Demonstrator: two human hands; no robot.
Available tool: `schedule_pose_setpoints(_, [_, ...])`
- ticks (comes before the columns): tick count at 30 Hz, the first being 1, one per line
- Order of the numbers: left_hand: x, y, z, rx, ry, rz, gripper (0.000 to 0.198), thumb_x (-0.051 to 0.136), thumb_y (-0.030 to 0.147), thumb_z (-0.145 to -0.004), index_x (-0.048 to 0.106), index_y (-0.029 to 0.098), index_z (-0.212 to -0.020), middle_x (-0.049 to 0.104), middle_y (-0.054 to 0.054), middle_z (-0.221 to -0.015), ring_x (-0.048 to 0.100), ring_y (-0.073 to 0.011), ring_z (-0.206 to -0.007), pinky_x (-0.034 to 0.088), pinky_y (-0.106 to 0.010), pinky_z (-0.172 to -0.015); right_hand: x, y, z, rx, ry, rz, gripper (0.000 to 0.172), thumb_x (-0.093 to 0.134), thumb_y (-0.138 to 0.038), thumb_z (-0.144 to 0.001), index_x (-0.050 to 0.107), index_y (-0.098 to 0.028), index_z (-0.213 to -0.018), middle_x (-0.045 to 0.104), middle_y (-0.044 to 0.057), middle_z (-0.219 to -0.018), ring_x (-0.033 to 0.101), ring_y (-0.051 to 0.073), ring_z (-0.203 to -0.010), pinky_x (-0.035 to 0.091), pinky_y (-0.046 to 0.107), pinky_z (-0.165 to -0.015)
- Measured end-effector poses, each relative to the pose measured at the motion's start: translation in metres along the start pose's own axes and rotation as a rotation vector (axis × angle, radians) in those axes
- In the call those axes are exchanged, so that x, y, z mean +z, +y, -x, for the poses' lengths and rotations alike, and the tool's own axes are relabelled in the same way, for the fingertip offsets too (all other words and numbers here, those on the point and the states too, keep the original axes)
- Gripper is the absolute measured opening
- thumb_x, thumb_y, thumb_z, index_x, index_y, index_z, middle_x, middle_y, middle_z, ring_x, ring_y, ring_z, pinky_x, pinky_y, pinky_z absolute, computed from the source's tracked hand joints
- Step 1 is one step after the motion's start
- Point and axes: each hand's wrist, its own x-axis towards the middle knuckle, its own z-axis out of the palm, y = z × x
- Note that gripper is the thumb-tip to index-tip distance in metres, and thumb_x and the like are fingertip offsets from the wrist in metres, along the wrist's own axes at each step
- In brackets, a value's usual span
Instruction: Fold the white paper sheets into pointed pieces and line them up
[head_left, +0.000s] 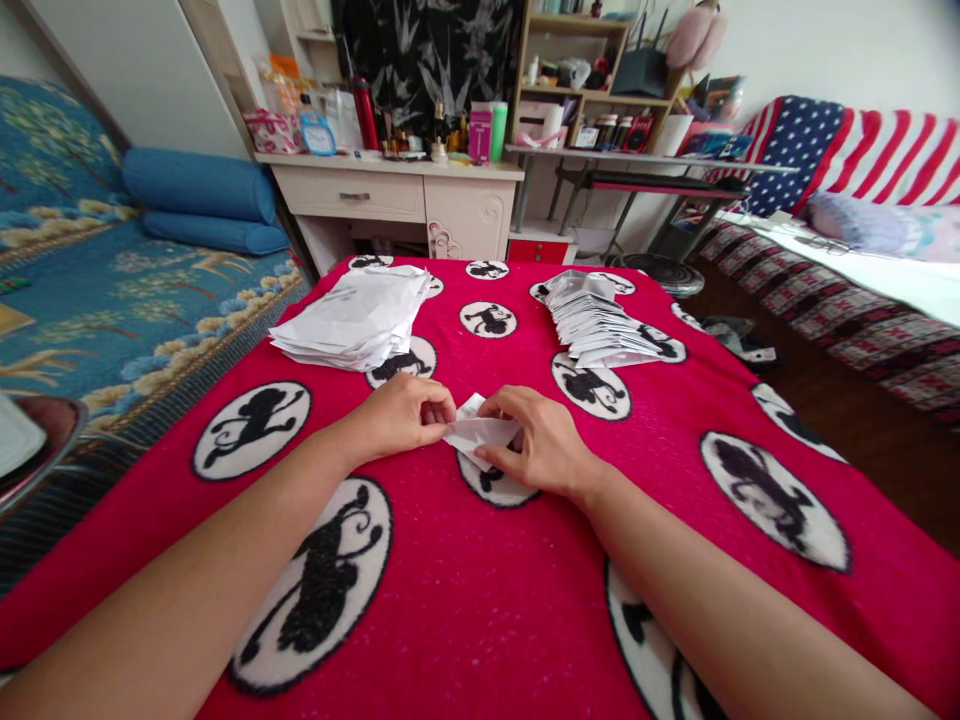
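Between my hands is a small piece of folded white paper (480,432), just above the red cloth. My left hand (411,412) pinches its left end between thumb and fingers. On the other side my right hand (541,438) grips the paper's right end, thumb below and fingers curled over the top. Part of the paper is hidden behind the fingers. Beyond my left hand lies a stack of flat white paper sheets (360,315). Off to the far right a row of folded white papers (596,318) overlaps in a fanned pile.
A red cloth with monkey prints (487,590) covers the table. Behind it stands a white dresser (360,197) crowded with bottles. A blue patterned sofa (142,300) is at the left, and a bed with a flag-patterned cover (862,150) at the right.
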Motion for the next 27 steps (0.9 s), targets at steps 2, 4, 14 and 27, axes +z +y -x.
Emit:
schedule_pose_setpoints(2, [0.0,0.0,0.0,0.043,-0.006,-0.021,0.007,0.06,0.009,-0.07,0.066,0.013,-0.07,0.06,0.001,-0.064,0.054,-0.0076,-0.055,0.041,-0.018,-0.053,0.001,-0.001,0.0,0.005,0.027,0.007,0.022,0.066,-0.028,-0.074,0.063,-0.018,-0.093,0.063,0.003,-0.087,0.056,0.017,-0.079,0.039,0.027,-0.069])
schedule_pose_setpoints(4, [-0.001,-0.001,0.0,0.08,-0.013,-0.025,0.01,0.059,0.006,-0.069,0.065,0.013,-0.068,0.059,0.001,-0.066,0.053,-0.0074,-0.057,0.039,-0.018,-0.054,0.003,-0.001,0.0,-0.007,0.048,0.003,0.013,0.059,-0.016,-0.076,0.064,-0.019,-0.088,0.063,0.003,-0.085,0.056,0.016,-0.08,0.038,0.026,-0.069])
schedule_pose_setpoints(14, [-0.007,0.003,0.001,0.037,-0.147,-0.085,0.008,0.061,0.015,-0.072,0.069,0.015,-0.071,0.062,-0.002,-0.075,0.053,-0.009,-0.061,0.039,-0.021,-0.056,-0.001,-0.005,0.001,-0.049,-0.079,-0.002,0.018,0.055,-0.016,-0.077,0.056,-0.017,-0.06,0.057,0.0,-0.07,0.052,0.012,-0.068,0.035,0.024,-0.063])
schedule_pose_setpoints(27, [0.012,0.025,-0.001,-0.093,-0.017,-0.391,0.039,0.078,0.053,-0.06,0.061,0.02,-0.071,0.06,0.004,-0.077,0.052,-0.0124,-0.067,0.027,-0.025,-0.057,0.005,0.003,-0.003,0.282,0.027,0.152,0.04,0.074,-0.041,-0.071,0.062,-0.02,-0.103,0.065,0.004,-0.095,0.059,0.017,-0.079,0.039,0.027,-0.064])
